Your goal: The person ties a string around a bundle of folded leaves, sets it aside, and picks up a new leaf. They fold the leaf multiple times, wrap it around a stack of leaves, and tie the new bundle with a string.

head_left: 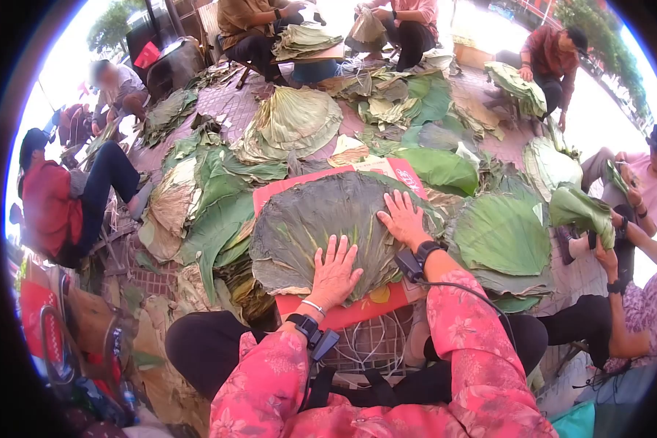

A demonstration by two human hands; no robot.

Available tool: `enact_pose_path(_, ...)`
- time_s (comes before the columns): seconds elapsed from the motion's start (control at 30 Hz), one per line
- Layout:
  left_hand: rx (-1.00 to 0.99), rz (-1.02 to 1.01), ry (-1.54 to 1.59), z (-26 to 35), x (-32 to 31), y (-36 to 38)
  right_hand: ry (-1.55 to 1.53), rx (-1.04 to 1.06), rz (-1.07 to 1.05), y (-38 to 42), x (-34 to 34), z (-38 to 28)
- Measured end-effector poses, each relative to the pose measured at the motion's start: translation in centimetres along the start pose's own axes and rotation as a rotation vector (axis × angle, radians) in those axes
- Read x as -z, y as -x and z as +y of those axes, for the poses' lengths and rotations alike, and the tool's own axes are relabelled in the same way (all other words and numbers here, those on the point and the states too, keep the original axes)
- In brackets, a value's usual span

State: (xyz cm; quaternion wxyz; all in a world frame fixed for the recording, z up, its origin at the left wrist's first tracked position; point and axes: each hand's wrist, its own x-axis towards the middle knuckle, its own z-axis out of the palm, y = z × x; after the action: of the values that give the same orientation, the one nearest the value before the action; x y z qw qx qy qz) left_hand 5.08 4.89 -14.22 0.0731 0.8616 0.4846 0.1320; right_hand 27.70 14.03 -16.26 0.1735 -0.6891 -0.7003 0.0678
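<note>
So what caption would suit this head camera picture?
Both hands, left hand and right hand, press flat on a big dried leaf over a red board.

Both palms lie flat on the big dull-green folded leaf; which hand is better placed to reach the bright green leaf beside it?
Probably the right hand. It rests on the big dull-green folded leaf near its right edge, close to the bright green leaf lying on that side. The left hand sits lower, near the leaf's middle, and would have to cross over.

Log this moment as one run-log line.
left hand: flat on folded leaf | right hand: flat on same leaf | leaf on red board | people around
</note>
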Motion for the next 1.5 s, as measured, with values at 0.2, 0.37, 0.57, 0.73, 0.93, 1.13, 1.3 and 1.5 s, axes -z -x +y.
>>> enact_pose_path(0.2,-0.007,0.007,0.028,-0.4,-0.5,0.1,-0.585,-0.101,0.233,-0.2,7.7,4.5)
enact_pose_path(0.37,0.01,-0.015,0.076,-0.7,-0.5,0.0,-0.089,-0.325,0.003,3.0,9.7,8.7)
enact_pose_path(0.57,0.003,-0.007,0.118,-0.8,-0.4,0.1,0.163,-0.363,-0.066,3.0,7.7,7.7)
enact_pose_path(0.73,0.001,-0.003,0.064,-0.6,-0.4,0.1,0.228,-0.338,-0.143,1.2,6.2,7.3)
enact_pose_path(0.93,0.008,-0.018,0.045,-0.4,-0.2,0.0,0.085,-0.445,-0.223,0.3,6.7,7.5)
enact_pose_path(1.13,0.01,-0.007,0.043,-0.3,-0.1,0.1,-0.116,-0.239,-0.209,-2.1,6.5,8.2)
enact_pose_path(1.3,0.01,0.007,0.077,-0.4,-0.2,0.2,-0.405,-0.102,-0.238,-3.7,5.1,9.5)
enact_pose_path(1.5,0.08,0.051,0.064,1.3,2.5,-1.0,-0.299,-0.17,-0.194,-4.2,6.4,8.2)
